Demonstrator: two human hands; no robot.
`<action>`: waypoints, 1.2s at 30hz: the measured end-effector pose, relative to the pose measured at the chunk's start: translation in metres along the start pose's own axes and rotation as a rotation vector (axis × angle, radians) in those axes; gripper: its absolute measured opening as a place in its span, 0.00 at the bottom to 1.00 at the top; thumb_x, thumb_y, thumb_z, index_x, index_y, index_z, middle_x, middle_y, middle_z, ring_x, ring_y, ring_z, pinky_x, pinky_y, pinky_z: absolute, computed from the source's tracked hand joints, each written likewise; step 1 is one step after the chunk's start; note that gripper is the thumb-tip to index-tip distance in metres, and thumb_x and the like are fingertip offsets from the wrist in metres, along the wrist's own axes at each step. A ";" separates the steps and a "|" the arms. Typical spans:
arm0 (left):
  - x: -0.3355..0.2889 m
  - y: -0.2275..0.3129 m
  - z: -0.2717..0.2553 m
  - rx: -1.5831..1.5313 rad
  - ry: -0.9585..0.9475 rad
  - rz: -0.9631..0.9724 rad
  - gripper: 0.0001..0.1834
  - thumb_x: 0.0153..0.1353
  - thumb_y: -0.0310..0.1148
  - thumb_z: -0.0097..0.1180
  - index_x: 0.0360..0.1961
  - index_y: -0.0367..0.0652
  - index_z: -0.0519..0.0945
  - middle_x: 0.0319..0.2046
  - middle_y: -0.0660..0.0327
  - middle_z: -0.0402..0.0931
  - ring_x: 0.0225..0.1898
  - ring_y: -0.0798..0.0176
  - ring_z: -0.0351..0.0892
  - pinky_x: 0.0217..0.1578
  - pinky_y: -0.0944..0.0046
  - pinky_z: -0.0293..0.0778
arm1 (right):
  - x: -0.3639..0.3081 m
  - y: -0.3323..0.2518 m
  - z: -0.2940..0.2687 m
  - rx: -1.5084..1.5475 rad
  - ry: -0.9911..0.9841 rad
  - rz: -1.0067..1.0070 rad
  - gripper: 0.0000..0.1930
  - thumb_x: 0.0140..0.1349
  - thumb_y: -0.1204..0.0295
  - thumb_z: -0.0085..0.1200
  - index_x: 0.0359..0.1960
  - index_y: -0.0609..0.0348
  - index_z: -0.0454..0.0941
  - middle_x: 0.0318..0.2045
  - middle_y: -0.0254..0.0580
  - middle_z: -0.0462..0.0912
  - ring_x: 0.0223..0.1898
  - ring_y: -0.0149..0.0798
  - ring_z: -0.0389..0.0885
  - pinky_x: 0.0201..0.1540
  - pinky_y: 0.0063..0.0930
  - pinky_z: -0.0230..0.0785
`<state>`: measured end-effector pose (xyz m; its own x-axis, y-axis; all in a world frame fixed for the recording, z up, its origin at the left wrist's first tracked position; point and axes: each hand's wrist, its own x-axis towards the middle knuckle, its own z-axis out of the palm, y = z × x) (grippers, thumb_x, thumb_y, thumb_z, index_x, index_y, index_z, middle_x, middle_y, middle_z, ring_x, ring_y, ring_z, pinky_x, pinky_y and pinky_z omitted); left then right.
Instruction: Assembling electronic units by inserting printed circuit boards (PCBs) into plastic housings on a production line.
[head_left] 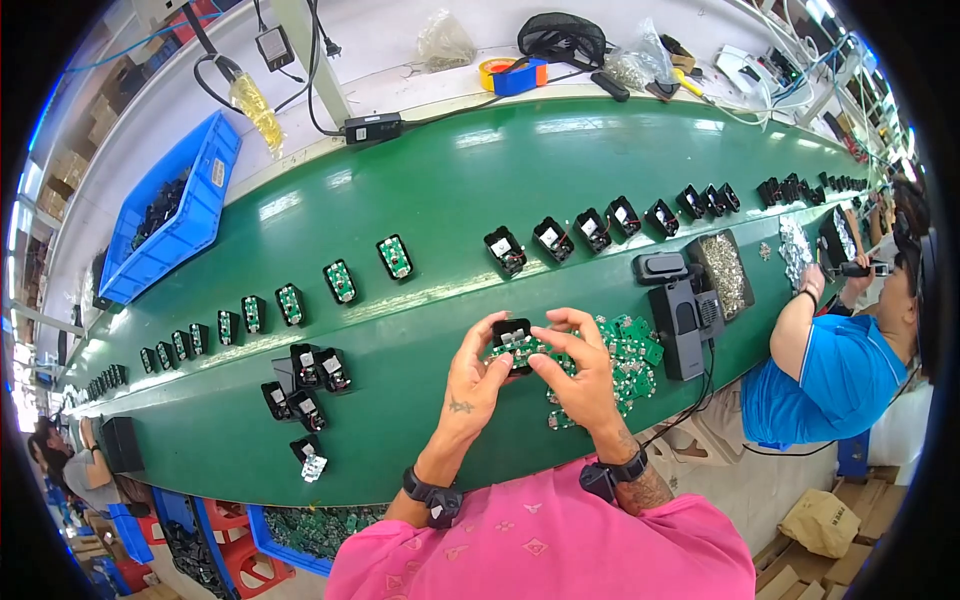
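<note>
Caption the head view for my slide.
Left hand holding a black case, right hand at its green circuit board, above a green workbench.

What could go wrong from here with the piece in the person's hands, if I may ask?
The green circuit board might slip or sit crooked against the black housing in the left hand. The right hand is close to the loose pile of circuit boards, so a stray movement could scatter some.
</note>
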<state>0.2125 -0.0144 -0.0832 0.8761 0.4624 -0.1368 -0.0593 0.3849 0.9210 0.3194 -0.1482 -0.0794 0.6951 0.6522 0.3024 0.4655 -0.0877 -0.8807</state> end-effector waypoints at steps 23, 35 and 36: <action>0.000 0.013 0.000 0.425 0.124 0.318 0.28 0.64 0.16 0.52 0.67 0.34 0.68 0.60 0.53 0.73 0.53 0.64 0.79 0.53 0.65 0.75 | 0.021 -0.022 0.005 -0.124 -0.088 -0.159 0.02 0.59 0.77 0.60 0.31 0.63 0.80 0.23 0.44 0.77 0.24 0.46 0.77 0.27 0.36 0.67; -0.003 0.020 0.004 0.588 0.096 0.368 0.30 0.61 0.15 0.54 0.66 0.39 0.72 0.61 0.49 0.72 0.52 0.62 0.80 0.48 0.66 0.81 | 0.032 -0.026 -0.009 -0.161 -0.281 -0.126 0.04 0.57 0.76 0.60 0.29 0.65 0.80 0.22 0.45 0.77 0.21 0.45 0.77 0.25 0.35 0.67; -0.003 0.020 0.003 0.588 0.095 0.367 0.30 0.61 0.15 0.54 0.66 0.39 0.72 0.61 0.49 0.72 0.52 0.62 0.80 0.48 0.66 0.81 | 0.033 -0.026 -0.011 -0.160 -0.306 -0.091 0.04 0.56 0.76 0.60 0.28 0.65 0.80 0.22 0.45 0.77 0.21 0.44 0.76 0.25 0.35 0.66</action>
<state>0.2107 -0.0106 -0.0630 0.8018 0.5578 0.2147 -0.0515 -0.2934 0.9546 0.3359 -0.1325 -0.0427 0.4615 0.8560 0.2328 0.6149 -0.1196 -0.7795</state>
